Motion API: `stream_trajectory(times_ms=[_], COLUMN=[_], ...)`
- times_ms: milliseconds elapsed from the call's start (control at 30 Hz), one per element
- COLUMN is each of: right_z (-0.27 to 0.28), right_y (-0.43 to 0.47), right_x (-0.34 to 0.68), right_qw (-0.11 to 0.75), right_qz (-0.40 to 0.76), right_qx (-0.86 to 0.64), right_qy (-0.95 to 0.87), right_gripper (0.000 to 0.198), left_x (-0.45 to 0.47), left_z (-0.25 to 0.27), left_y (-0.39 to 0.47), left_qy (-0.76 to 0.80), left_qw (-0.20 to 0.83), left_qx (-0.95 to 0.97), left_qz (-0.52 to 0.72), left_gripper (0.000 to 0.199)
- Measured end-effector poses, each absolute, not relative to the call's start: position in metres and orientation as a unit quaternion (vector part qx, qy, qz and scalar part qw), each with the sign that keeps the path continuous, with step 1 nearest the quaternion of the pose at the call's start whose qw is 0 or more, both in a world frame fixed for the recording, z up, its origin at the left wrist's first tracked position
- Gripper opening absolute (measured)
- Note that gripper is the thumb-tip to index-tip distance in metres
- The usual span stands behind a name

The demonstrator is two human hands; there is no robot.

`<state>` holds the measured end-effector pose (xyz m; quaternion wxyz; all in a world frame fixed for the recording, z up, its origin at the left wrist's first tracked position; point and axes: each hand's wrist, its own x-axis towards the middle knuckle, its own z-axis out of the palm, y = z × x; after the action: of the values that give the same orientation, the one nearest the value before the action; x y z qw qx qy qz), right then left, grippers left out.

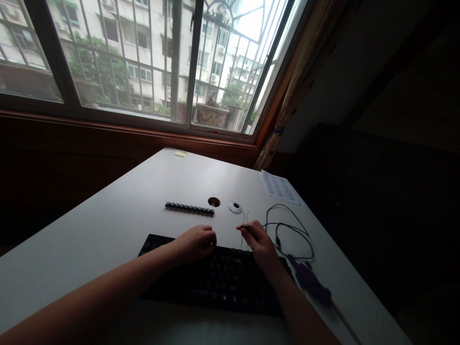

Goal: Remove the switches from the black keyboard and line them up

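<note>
A black keyboard (230, 275) lies across the near part of the white desk. My left hand (199, 241) rests over its far edge, left of the middle, with the fingers curled in. Whatever those fingers may hold is hidden. Above the keyboard's far edge, my right hand (256, 235) pinches a wire keycap puller (246, 218) by its dark middle, thin wire loops sticking out at both ends. Beyond my left hand runs a straight row of black keycaps (189, 208), set side by side on the desk.
Behind the hands are a round cable hole (214, 202) and its white cover (235, 207). A looped black cable (305, 232) and a purple duster (311, 282) lie to the right. Farther back are a printed sheet (281, 187) and a yellow sticky note (180, 154), near the barred window.
</note>
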<state>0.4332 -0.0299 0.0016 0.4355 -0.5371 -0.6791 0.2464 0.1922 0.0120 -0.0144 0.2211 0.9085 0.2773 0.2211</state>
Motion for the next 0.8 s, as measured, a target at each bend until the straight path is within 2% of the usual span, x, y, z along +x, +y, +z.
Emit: stream_trajectory(times_ms=[267,567,800], right_z=[-0.010,-0.012,-0.015], right_y=[-0.039,-0.042,-0.043], right_x=[0.428,0.424,0.421], right_qw=[0.448,0.439,0.409], right_qz=[0.293,0.290,0.245], right_qx=[-0.495,-0.449,-0.489], right_qy=[-0.684,-0.722,-0.731], right_gripper=[0.024,0.012,0.008], left_x=[0.192,0.191,0.191], left_z=[-0.013,-0.018,-0.017], left_y=[0.011,0.013,0.012], left_qy=[0.287,0.283,0.276], left_qw=[0.231,0.229,0.231], left_qx=[0.902,0.902,0.903], left_qz=[0.225,0.231,0.235], left_gripper=[0.014,0.015,0.014])
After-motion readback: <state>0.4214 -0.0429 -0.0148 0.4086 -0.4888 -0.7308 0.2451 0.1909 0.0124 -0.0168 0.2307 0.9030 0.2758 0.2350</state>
